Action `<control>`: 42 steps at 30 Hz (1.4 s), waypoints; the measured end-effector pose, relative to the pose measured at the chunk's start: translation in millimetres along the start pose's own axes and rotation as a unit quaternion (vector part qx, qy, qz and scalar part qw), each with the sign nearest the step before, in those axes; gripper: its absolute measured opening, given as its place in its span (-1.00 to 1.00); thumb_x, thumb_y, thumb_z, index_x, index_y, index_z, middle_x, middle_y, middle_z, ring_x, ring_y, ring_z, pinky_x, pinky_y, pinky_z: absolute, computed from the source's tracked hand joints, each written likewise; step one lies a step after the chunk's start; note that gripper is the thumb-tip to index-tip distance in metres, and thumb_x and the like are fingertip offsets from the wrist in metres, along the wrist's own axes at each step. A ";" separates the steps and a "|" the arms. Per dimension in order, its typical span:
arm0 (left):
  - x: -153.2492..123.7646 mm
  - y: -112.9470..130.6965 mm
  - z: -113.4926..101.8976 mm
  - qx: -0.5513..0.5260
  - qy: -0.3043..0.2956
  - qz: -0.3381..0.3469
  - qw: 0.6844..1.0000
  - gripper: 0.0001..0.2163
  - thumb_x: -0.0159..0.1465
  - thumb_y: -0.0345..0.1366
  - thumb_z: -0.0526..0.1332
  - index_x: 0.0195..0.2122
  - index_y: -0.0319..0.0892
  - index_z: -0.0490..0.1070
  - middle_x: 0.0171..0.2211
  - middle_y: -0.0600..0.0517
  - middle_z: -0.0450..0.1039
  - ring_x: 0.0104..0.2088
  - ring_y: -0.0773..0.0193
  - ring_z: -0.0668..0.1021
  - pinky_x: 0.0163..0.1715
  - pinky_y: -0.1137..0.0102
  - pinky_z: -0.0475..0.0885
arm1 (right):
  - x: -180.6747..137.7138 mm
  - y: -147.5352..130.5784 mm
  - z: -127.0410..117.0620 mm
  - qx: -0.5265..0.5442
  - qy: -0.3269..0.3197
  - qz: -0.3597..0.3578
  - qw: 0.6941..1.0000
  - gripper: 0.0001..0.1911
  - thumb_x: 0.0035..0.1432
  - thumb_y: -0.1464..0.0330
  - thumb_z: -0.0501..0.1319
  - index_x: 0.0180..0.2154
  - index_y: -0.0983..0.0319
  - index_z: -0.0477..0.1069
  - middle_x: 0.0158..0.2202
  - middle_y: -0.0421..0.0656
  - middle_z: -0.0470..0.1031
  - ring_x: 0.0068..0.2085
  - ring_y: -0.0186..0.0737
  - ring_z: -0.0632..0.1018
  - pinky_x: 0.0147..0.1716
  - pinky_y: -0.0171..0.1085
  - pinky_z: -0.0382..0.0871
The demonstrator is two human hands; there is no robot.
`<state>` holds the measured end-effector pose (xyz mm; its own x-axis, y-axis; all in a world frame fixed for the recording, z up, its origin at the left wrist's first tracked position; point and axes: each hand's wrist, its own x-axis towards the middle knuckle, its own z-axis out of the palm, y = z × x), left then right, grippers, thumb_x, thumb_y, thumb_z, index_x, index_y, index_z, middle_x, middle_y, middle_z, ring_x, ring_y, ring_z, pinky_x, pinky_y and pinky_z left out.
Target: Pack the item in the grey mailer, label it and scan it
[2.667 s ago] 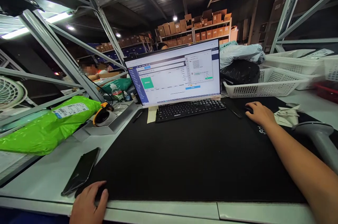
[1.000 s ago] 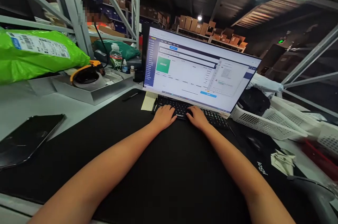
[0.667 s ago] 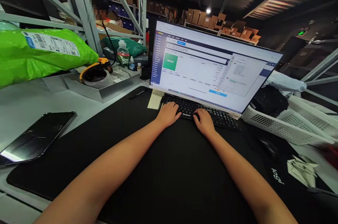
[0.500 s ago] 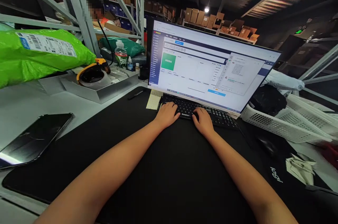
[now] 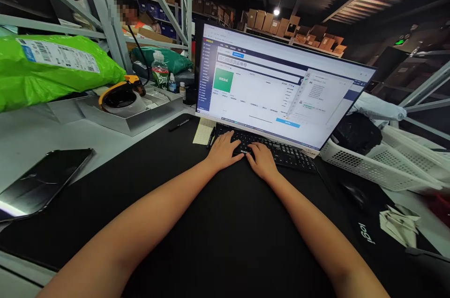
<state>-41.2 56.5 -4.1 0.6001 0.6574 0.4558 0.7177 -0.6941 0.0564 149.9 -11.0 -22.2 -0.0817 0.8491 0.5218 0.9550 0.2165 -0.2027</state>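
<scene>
A black keyboard (image 5: 291, 156) lies on a black desk mat (image 5: 225, 223), just below a lit monitor (image 5: 260, 82). My left hand (image 5: 223, 150) rests over the keyboard's left part, fingers spread over the keys and thumb stretched to the right. Close beside it, my right hand (image 5: 262, 160) lies over the middle of the keyboard with its fingers apart. Neither hand grips anything. The screen shows a web page with a green square and a chat window on its right side. Some keys are hidden under the hands.
A phone (image 5: 45, 181) and a green parcel (image 5: 52, 70) lie on the left. Near the monitor are a grey tray (image 5: 151, 113), a tape roll (image 5: 121, 99) and a bottle (image 5: 160, 70). To the right are a mouse (image 5: 353, 194), crumpled paper (image 5: 399, 225) and a white basket (image 5: 372, 167).
My right hand has shifted left along the keyboard, nearer to my left hand. My left hand's fingers have moved slightly over the keys. The camera view has shifted a little.
</scene>
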 end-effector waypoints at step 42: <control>4.5 -1.3 5.8 -0.078 0.108 -0.087 0.987 -0.33 0.24 -0.15 0.43 0.25 -0.27 0.15 0.23 -0.30 0.27 0.25 -0.10 0.39 0.24 0.11 0.36 | 6.3 1.7 1.5 0.013 0.012 0.006 1.000 -0.63 0.39 0.32 0.07 0.10 0.27 0.49 0.14 0.08 0.48 0.18 0.06 0.44 0.21 0.04 0.31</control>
<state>-37.3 62.0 -7.2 0.3704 0.7047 0.6051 0.7296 -0.6239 0.2799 150.6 -4.6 -20.5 -0.0632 0.8399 0.5391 0.9481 0.2191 -0.2302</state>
